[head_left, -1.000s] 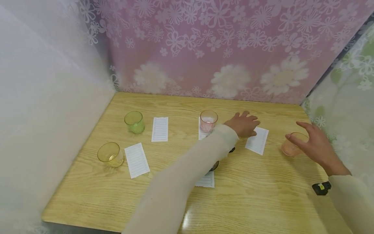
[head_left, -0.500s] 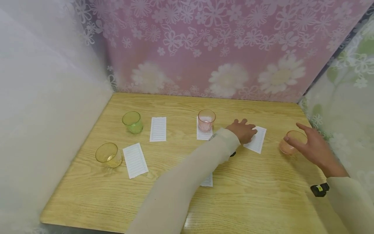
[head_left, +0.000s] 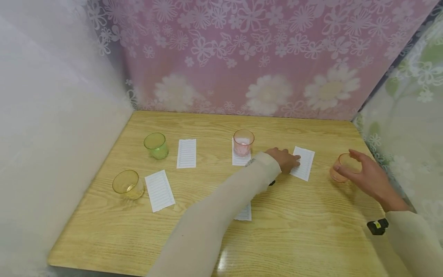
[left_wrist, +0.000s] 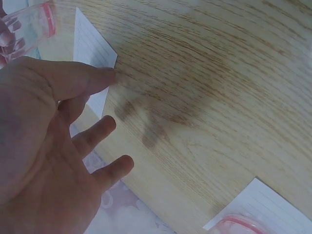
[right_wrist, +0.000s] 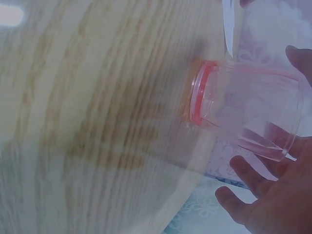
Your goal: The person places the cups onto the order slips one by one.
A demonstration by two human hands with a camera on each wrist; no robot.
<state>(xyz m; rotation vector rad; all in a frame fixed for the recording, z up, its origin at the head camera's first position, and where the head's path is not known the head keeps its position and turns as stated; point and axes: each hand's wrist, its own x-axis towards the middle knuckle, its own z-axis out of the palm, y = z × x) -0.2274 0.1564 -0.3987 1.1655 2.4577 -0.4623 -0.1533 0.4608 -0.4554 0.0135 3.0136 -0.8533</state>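
Note:
In the head view, my right hand point(head_left: 372, 179) is spread around a peach-tinted glass point(head_left: 336, 177) standing on the table at the right. The right wrist view shows a gap between the thumb and this glass point(right_wrist: 243, 97), with straight fingers behind its lower side. My left hand point(head_left: 282, 158) reaches over the left edge of a lined paper slip point(head_left: 304, 163). In the left wrist view, thumb and index finger of the left hand point(left_wrist: 63, 117) come close together in front of the slip point(left_wrist: 92, 44), and other fingers stretch out. Whether they touch the slip is unclear.
A pink glass point(head_left: 243, 148) stands on another slip at back centre. A green glass point(head_left: 157, 148) and a yellow glass point(head_left: 129, 186) stand left, beside slips point(head_left: 187, 154) point(head_left: 160, 191). One more slip point(head_left: 245, 212) is partly under the left sleeve point(head_left: 221, 211).
The left hand has come down toward the slip, its fingers less spread. My right hand has closed in around the peach glass. A dark glass glimpsed earlier is now hidden behind the left sleeve.

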